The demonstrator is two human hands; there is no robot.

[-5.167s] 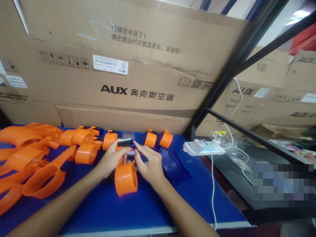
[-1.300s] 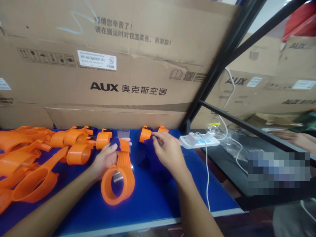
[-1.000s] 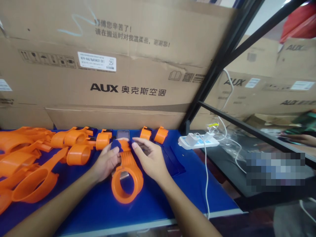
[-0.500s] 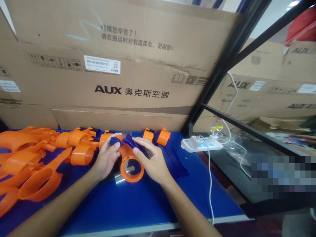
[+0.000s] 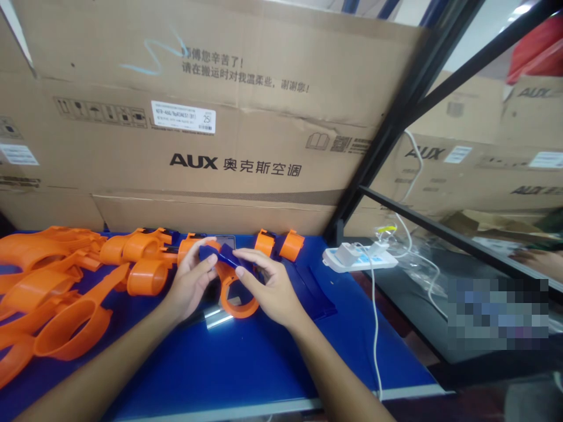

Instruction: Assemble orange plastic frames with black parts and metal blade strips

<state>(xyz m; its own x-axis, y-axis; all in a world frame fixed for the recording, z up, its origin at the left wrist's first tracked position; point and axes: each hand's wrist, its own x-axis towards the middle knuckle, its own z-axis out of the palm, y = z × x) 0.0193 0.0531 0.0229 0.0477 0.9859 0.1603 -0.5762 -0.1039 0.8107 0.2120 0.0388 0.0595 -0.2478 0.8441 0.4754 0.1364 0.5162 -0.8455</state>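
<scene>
In the middle of the head view, my two hands work together on an orange plastic ring part (image 5: 241, 309) with a dark-blue plastic piece (image 5: 229, 256) at its upper end. My left hand (image 5: 192, 286) is closed on the left side, its thumb pressing the blue piece against the orange. From the right, my right hand (image 5: 271, 288) pinches the blue piece between thumb and fingers. The ring hangs below, partly covered by the right hand. How the blue and orange meet is hidden by my fingers. A shiny silver strip (image 5: 219, 318) lies beneath.
Several orange ring parts (image 5: 73, 334) are heaped at left on the blue tabletop (image 5: 246, 375). Two small orange rings (image 5: 292, 245) stand at the back. Flat blue pieces (image 5: 314, 296) lie right of my hands, near a white power strip (image 5: 358, 259). A cardboard wall (image 5: 246, 199) rises behind.
The orange ring has tilted and shifted slightly right and up, so the right hand covers more of it. The blue piece has swung nearer to the left thumb.
</scene>
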